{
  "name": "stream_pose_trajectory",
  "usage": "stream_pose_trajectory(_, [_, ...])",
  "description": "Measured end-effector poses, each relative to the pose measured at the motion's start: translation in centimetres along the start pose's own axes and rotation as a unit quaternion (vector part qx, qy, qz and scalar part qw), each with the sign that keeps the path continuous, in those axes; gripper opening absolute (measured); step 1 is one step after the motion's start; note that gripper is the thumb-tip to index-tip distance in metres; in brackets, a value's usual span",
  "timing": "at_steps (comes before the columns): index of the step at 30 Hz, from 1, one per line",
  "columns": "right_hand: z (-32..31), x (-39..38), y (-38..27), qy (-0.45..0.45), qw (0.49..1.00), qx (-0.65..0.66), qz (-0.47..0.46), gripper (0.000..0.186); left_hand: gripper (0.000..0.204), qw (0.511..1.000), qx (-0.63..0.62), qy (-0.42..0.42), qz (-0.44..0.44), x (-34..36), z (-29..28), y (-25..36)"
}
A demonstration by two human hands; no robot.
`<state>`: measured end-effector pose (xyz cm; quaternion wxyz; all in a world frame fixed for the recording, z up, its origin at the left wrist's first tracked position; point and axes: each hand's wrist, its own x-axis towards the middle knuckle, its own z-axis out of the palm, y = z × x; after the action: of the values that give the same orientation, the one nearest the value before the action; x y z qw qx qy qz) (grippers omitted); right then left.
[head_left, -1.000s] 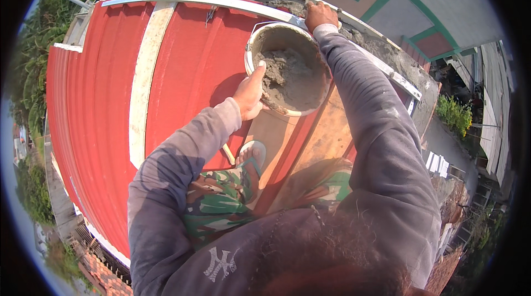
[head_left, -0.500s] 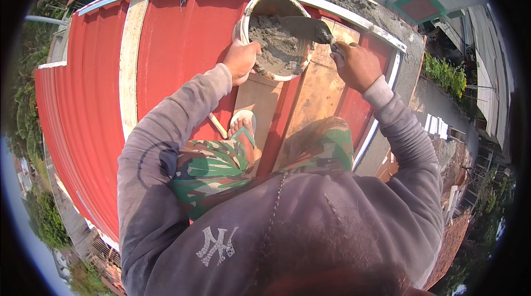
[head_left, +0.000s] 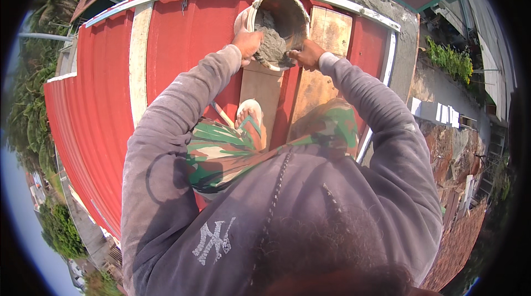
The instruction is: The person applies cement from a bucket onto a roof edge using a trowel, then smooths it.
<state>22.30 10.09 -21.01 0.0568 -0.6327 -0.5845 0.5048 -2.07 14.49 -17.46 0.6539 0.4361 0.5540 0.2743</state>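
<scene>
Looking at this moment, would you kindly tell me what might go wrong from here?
The grey mortar lies heaped toward the near rim of the bucket, so some might spill onto the wooden board. The left hand grips the rim bare, so mortar could irritate its skin. The sandalled foot has exposed toes, which might be hurt if the bucket fell.

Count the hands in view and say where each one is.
2: the left hand grips the left side of the bucket; the right hand is at its lower right rim.
</scene>
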Motion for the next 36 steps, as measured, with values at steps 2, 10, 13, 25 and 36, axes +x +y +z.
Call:
stream_pose_trajectory(2, [0.3,-1.1,-0.7,-0.001,0.995,0.103,-0.004,0.034,0.058,0.998,0.004,-0.028,-0.060,2.8,-1.9,-1.2])
stream_pose_trajectory(10, [-3.6,-2.7,-1.0,0.021,0.987,0.153,-0.051,0.037,0.039,0.992,-0.069,-0.065,-0.087,3.1,-3.8,-1.2])
stream_pose_trajectory(13, [-4.9,-2.6,-1.6,0.067,0.988,0.121,-0.075,0.041,0.038,0.983,-0.138,-0.054,-0.107,2.7,-4.8,-1.0])
stream_pose_trajectory(25, [-15.0,-2.7,-5.7,-0.008,0.995,0.032,-0.090,0.038,0.042,0.956,-0.260,-0.041,-0.129,3.2,-5.9,-1.4])
stream_pose_trajectory(36, [-22.3,13.2,-2.9,0.329,0.887,-0.316,-0.074,0.046,0.047,0.950,-0.289,-0.019,-0.119,2.6,-5.9,-1.7])
